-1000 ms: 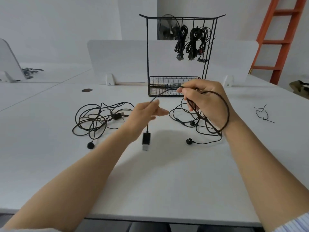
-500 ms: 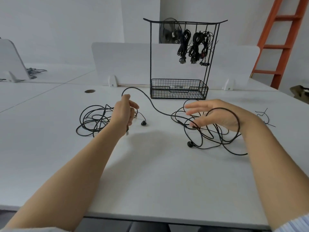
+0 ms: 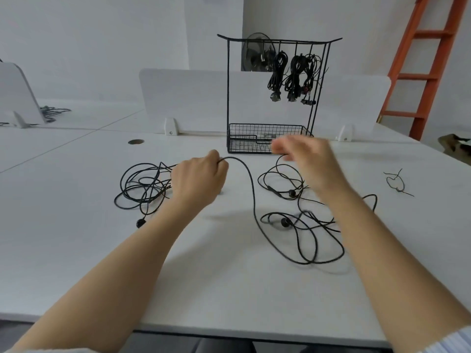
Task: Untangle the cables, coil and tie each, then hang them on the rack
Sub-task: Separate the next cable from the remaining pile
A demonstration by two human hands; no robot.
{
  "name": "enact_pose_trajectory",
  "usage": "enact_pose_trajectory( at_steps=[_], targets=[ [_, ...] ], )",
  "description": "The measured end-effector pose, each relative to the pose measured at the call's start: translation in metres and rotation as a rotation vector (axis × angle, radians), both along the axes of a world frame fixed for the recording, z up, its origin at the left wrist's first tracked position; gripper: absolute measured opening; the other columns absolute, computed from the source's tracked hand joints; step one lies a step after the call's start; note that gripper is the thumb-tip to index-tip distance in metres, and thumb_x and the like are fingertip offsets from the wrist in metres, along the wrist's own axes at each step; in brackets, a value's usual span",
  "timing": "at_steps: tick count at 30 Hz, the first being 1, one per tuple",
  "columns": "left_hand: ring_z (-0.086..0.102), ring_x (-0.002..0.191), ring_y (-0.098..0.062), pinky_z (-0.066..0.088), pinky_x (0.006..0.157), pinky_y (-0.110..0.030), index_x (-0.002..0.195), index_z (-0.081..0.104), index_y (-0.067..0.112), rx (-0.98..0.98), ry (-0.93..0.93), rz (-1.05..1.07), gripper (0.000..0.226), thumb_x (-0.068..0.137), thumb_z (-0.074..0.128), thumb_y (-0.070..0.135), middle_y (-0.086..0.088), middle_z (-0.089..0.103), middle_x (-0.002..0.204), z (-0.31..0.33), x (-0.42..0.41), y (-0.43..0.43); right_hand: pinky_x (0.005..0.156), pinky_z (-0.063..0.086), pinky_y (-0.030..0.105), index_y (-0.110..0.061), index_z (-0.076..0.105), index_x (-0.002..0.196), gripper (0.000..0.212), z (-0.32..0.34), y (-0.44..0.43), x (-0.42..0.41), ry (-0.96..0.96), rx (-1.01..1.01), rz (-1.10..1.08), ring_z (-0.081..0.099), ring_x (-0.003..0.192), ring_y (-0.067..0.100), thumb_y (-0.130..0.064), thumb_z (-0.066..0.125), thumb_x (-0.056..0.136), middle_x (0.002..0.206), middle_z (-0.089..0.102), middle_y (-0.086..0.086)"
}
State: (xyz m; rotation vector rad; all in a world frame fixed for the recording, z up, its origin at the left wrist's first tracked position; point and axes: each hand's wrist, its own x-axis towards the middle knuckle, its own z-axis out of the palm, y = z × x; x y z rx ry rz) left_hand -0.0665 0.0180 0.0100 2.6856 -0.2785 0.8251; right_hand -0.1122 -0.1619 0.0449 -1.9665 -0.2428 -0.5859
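My left hand [image 3: 198, 179] grips a thick black cable [image 3: 252, 200] that arcs right from its thumb and runs down into loose loops [image 3: 308, 250] on the white table [image 3: 229, 289]. My right hand [image 3: 308, 164] is blurred above a thin earphone cable [image 3: 277, 171], whose strand rises to its pinched fingertips. Earbuds [image 3: 285, 221] lie in that tangle, and a loop shows behind my right forearm. A second tangle [image 3: 142, 184] lies left of my left hand. The black wire rack [image 3: 228, 98] stands behind, with three coiled cables [image 3: 293, 75] hanging from it.
The rack's wire basket [image 3: 254, 131] sits just beyond my hands. A twist tie [image 3: 396, 182] lies on the table to the right. White dividers [image 3: 191, 98] line the back edge, a cable hole [image 3: 135, 141] is at the left, and an orange ladder [image 3: 433, 59] stands far right.
The thick cable's loops dropped from my right hand onto the table. My left hand moved left along the cable and closed round it. My right hand rose toward the basket.
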Motion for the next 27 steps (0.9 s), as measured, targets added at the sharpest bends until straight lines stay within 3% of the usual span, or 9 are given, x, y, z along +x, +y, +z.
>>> enact_pose_trajectory(
  at_steps=[2, 3, 6, 11, 13, 17, 22, 24, 27],
  targets=[
    [0.041, 0.064, -0.031, 0.024, 0.057, -0.031, 0.084, 0.047, 0.013, 0.026, -0.018, -0.016, 0.040, 0.077, 0.013, 0.034, -0.004, 0.042, 0.059, -0.001, -0.002, -0.005, 0.071, 0.045, 0.034, 0.009, 0.061, 0.088, 0.062, -0.008, 0.024, -0.004, 0.167, -0.171, 0.118, 0.054, 0.067, 0.022, -0.051, 0.048, 0.080, 0.088, 0.063, 0.028],
    [0.041, 0.065, -0.031, 0.026, 0.058, -0.031, 0.084, 0.048, 0.013, 0.025, -0.015, -0.011, 0.040, 0.080, 0.015, 0.034, -0.005, 0.045, 0.062, -0.001, -0.002, -0.006, 0.068, 0.047, 0.036, 0.009, 0.060, 0.089, 0.061, -0.014, 0.031, -0.005, 0.253, -0.227, 0.149, 0.054, 0.065, 0.019, -0.050, 0.053, 0.081, 0.084, 0.063, 0.026],
    [0.047, 0.071, -0.031, 0.031, 0.062, -0.033, 0.085, 0.056, 0.012, -0.133, 0.150, -0.026, 0.032, 0.090, 0.029, 0.029, -0.008, 0.055, 0.073, 0.002, 0.001, -0.004, 0.053, 0.046, 0.019, -0.003, 0.060, 0.084, 0.016, -0.028, 0.038, -0.005, 0.452, -0.261, 0.218, 0.057, 0.054, 0.012, -0.017, 0.055, 0.090, 0.067, 0.063, 0.005],
    [0.027, 0.043, -0.011, 0.020, 0.040, -0.018, 0.077, 0.064, 0.008, -1.178, 0.776, -0.528, 0.036, 0.085, 0.030, 0.016, -0.001, 0.042, 0.055, 0.009, 0.008, 0.011, 0.036, 0.036, 0.015, -0.006, 0.059, 0.080, 0.019, -0.025, 0.022, 0.003, 0.586, 0.432, 0.319, 0.047, 0.035, 0.007, -0.004, 0.045, 0.094, 0.045, 0.053, -0.003],
    [0.034, 0.047, -0.012, 0.021, 0.041, -0.016, 0.080, 0.071, 0.007, -1.433, 0.858, -0.682, 0.037, 0.074, 0.036, 0.017, -0.003, 0.052, 0.062, 0.008, 0.010, 0.017, 0.032, 0.021, 0.013, -0.005, 0.059, 0.083, 0.019, -0.025, 0.016, 0.005, 0.630, 0.496, 0.370, 0.032, 0.029, 0.004, -0.003, 0.044, 0.094, 0.040, 0.044, -0.005],
    [0.048, 0.057, -0.016, 0.031, 0.050, -0.023, 0.077, 0.076, 0.008, -1.734, 0.784, -0.788, 0.043, 0.066, 0.037, 0.022, -0.008, 0.067, 0.080, 0.005, 0.012, 0.016, 0.034, 0.013, 0.014, -0.006, 0.064, 0.090, 0.017, -0.032, 0.018, 0.004, 0.666, 0.108, 0.373, 0.020, 0.032, 0.004, -0.009, 0.048, 0.093, 0.040, 0.039, -0.006],
    [0.062, 0.084, -0.022, 0.043, 0.073, -0.031, 0.090, 0.071, 0.022, -1.799, 0.680, -0.666, 0.051, 0.097, 0.022, 0.033, -0.005, 0.072, 0.077, 0.004, 0.014, 0.014, 0.035, 0.025, 0.011, -0.006, 0.066, 0.101, 0.017, -0.038, 0.030, 0.000, 0.603, -0.299, 0.267, 0.034, 0.030, 0.002, -0.011, 0.052, 0.092, 0.044, 0.044, -0.003],
    [0.065, 0.070, -0.022, 0.048, 0.076, -0.034, 0.100, 0.062, 0.027, -1.897, 0.687, -0.682, 0.046, 0.100, 0.019, 0.041, -0.004, 0.066, 0.063, 0.005, 0.013, 0.016, 0.048, 0.036, 0.017, -0.009, 0.067, 0.096, 0.017, -0.043, 0.031, 0.005, 0.428, -0.468, 0.022, 0.056, 0.052, 0.008, -0.016, 0.052, 0.092, 0.055, 0.055, -0.004],
    [0.032, 0.032, -0.011, 0.036, 0.045, -0.017, 0.097, 0.057, 0.027, -1.961, 0.761, -0.644, 0.043, 0.100, 0.019, 0.046, 0.004, 0.029, 0.040, 0.006, 0.013, 0.018, 0.073, 0.041, 0.028, -0.017, 0.064, 0.105, 0.022, -0.044, 0.024, 0.008, 0.252, -0.587, -0.326, 0.058, 0.100, 0.027, -0.017, 0.047, 0.092, 0.100, 0.067, 0.003]
  ],
)
